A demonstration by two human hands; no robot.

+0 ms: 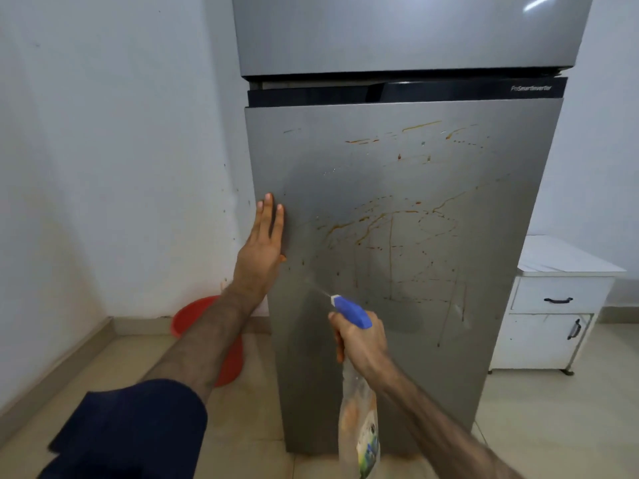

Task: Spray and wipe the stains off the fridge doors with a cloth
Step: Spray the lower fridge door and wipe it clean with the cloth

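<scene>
The right hand point(361, 340) grips the spray bottle point(358, 402), fingers point(334, 318) curled round its neck, nozzle aimed up-left at the lower door point(397, 188). The stains point(380, 233) lie above and right of the nozzle. The left hand point(261, 250) rests flat and open on the door's left edge, holding nothing. No cloth shows.
</scene>
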